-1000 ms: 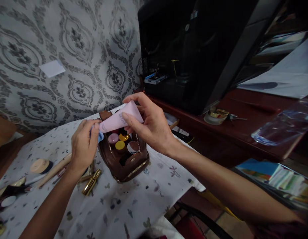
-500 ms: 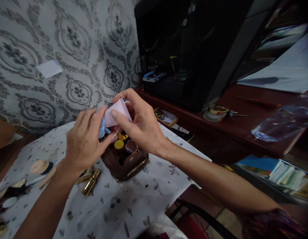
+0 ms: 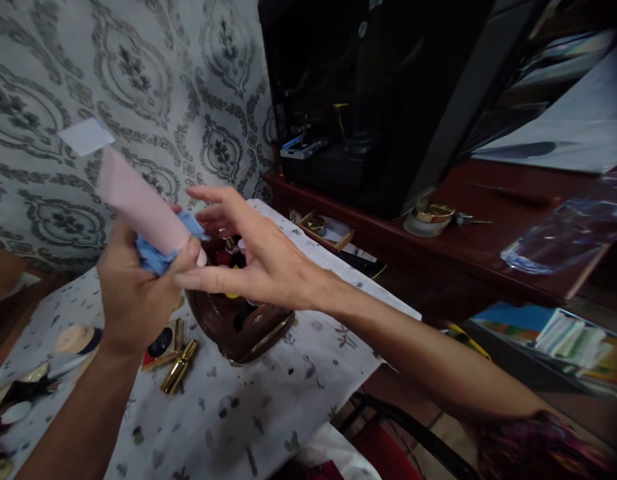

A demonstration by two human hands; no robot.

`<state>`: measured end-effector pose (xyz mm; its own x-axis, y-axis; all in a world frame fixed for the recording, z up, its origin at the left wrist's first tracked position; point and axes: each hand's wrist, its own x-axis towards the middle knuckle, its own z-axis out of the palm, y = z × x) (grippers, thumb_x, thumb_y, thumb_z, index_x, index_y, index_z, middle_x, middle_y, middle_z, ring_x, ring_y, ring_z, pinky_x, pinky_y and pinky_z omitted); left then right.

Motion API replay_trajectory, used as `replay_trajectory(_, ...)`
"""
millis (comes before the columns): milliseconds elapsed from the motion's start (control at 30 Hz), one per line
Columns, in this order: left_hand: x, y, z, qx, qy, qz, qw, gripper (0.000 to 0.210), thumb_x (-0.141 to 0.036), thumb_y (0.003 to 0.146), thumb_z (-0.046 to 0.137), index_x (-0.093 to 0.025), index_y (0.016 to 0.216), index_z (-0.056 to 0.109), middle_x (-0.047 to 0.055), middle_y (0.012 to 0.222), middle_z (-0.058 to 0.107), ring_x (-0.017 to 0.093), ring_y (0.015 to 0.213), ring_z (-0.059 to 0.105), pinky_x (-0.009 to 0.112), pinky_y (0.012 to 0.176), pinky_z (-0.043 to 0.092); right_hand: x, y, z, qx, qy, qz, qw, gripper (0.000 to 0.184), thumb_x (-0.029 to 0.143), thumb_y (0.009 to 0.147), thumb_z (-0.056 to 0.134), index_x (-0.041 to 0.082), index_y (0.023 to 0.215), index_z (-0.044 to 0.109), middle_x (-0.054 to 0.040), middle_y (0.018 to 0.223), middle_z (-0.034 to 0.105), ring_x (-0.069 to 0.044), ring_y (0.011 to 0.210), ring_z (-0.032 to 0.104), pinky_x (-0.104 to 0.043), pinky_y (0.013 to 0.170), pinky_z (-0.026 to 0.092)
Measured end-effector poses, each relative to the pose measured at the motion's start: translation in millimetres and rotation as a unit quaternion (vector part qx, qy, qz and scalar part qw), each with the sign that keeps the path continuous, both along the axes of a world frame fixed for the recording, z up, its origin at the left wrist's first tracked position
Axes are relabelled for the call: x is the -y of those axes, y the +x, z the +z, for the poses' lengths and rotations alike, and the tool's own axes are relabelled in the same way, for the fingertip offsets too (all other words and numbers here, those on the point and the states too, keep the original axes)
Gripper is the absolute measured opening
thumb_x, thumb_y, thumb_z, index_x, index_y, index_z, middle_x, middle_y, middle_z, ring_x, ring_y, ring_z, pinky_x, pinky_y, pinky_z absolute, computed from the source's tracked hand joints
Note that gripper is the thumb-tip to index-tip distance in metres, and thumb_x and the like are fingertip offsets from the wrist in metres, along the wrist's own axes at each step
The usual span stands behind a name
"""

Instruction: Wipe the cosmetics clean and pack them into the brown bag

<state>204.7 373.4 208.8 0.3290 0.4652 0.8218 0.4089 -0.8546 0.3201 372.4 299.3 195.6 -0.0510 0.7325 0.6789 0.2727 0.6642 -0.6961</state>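
My left hand (image 3: pixel 131 287) grips a pale pink squeeze tube (image 3: pixel 141 200) along with a fluffy blue cloth (image 3: pixel 156 259). The tube tilts, its flat end up to the left and its narrow end near my thumb. My right hand (image 3: pixel 276 260) is open beside that narrow end, thumb and fingers apart; whether its thumb touches the tube I cannot tell. Beneath both hands stands an unzipped brown cosmetic bag (image 3: pixel 256 340) with several small containers in it, partly hidden by my right hand.
On the patterned tablecloth (image 3: pixel 228 427) lie a gold lipstick tube (image 3: pixel 179 367), an opened compact (image 3: pixel 161 341) and a round cream-coloured jar (image 3: pixel 77 339). A dark red shelf (image 3: pixel 508 220) with a black screen (image 3: pixel 368 100) runs along the right. A chair (image 3: pixel 388 453) is at the lower edge.
The tube has swung up and left, and my right hand has let go of it. It now rests in my left hand with the blue cloth.
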Motion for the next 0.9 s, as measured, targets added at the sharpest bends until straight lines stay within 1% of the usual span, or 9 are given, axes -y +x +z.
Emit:
replay_trajectory(100, 3, 6, 1.9, 0.102, -0.116, -0.101, 0.983, 0.034, -0.033, 0.08, 0.071, -0.023, 0.112, 0.066, 0.001, 0.099, 0.067, 0.018, 0.085, 0.064, 0.033, 0.077, 0.055, -10, 3, -8.2, 0.039, 0.007, 0.043, 0.998, 0.066, 0.041, 0.085, 0.071, 0.024, 0.141, 0.041, -0.004, 0.128, 0.06, -0.019, 0.109, 0.061, -0.032, 0.094, 0.053)
replay_trajectory(200, 3, 12, 3.9, 0.144, -0.175, -0.169, 0.959, 0.026, -0.027, 0.082, 0.067, -0.024, 0.108, 0.067, 0.002, 0.098, 0.066, 0.021, 0.089, 0.064, 0.04, 0.082, 0.057, -14, 5, -10.2, 0.026, -0.02, 0.054, 0.998, 0.058, 0.039, 0.09, 0.066, 0.024, 0.14, 0.041, -0.0011, 0.111, 0.066, -0.017, 0.093, 0.064, -0.03, 0.083, 0.056)
replay_trajectory(367, 3, 15, 5.0, 0.147, -0.205, -0.184, 0.95, 0.025, -0.028, 0.086, 0.062, -0.024, 0.11, 0.067, 0.005, 0.107, 0.067, 0.027, 0.107, 0.063, 0.045, 0.092, 0.056, -13, 5, -7.8, -0.032, -0.054, 0.039, 0.997, 0.059, 0.043, 0.085, 0.073, 0.025, 0.135, 0.047, 0.0025, 0.094, 0.067, -0.014, 0.078, 0.065, -0.024, 0.067, 0.056)
replay_trajectory(500, 3, 15, 4.3, 0.148, -0.179, -0.121, 0.965, 0.031, -0.038, 0.089, 0.062, -0.024, 0.117, 0.063, 0.004, 0.108, 0.065, 0.023, 0.103, 0.063, 0.039, 0.09, 0.056, -12, 3, -8.7, -0.065, -0.055, 0.028, 0.996, 0.052, 0.045, 0.086, 0.07, 0.02, 0.128, 0.052, -0.0003, 0.096, 0.066, -0.013, 0.074, 0.064, -0.023, 0.063, 0.055)
replay_trajectory(567, 2, 12, 2.4, 0.18, -0.126, -0.078, 0.972, 0.033, -0.042, 0.091, 0.06, -0.023, 0.118, 0.06, 0.003, 0.106, 0.064, 0.021, 0.099, 0.063, 0.039, 0.089, 0.056, -11, 2, -9.5, -0.087, -0.069, 0.031, 0.993, 0.047, 0.046, 0.089, 0.066, 0.017, 0.124, 0.055, -0.0017, 0.094, 0.067, -0.013, 0.072, 0.065, -0.024, 0.062, 0.055)
replay_trajectory(700, 1, 5, -5.5, 0.185, 0.142, 0.003, 0.972, 0.04, -0.047, 0.093, 0.057, -0.02, 0.123, 0.057, 0.006, 0.118, 0.059, 0.024, 0.112, 0.057, 0.044, 0.102, 0.047, -12, 0, -8.4, -0.115, -0.104, 0.033, 0.987, 0.036, 0.045, 0.094, 0.058, 0.014, 0.113, 0.06, 0.0001, 0.075, 0.064, -0.013, 0.064, 0.063, -0.023, 0.057, 0.053)
replay_trajectory(800, 5, 2, -12.0, 0.009, 0.263, 0.001, 0.965, 0.043, -0.044, 0.098, 0.048, -0.021, 0.134, 0.05, 0.01, 0.122, 0.06, 0.026, 0.117, 0.056, 0.046, 0.104, 0.045, -15, -4, -1.9, -0.078, -0.097, 0.024, 0.992, 0.029, 0.042, 0.094, 0.058, 0.015, 0.1, 0.064, 0.0009, 0.069, 0.062, -0.012, 0.063, 0.059, -0.022, 0.056, 0.049)
replay_trajectory(867, 7, 0, -13.8, -0.119, 0.311, -0.019, 0.943, 0.042, -0.043, 0.098, 0.047, -0.019, 0.133, 0.051, 0.012, 0.119, 0.064, 0.027, 0.118, 0.059, 0.049, 0.109, 0.04, -15, -8, 5.4, -0.041, -0.068, 0.019, 0.997, 0.026, 0.041, 0.091, 0.062, 0.015, 0.088, 0.066, 0.0004, 0.07, 0.061, -0.013, 0.064, 0.056, -0.024, 0.057, 0.047)
replay_trajectory(900, 7, -1, -13.5, -0.139, 0.337, -0.008, 0.931, 0.04, -0.042, 0.098, 0.046, -0.018, 0.13, 0.053, 0.012, 0.117, 0.066, 0.027, 0.117, 0.06, 0.049, 0.111, 0.038, -14, -10, 9.3, -0.029, -0.058, 0.022, 0.998, 0.026, 0.041, 0.089, 0.064, 0.016, 0.084, 0.067, -0.0001, 0.071, 0.062, -0.014, 0.065, 0.056, -0.025, 0.058, 0.047)
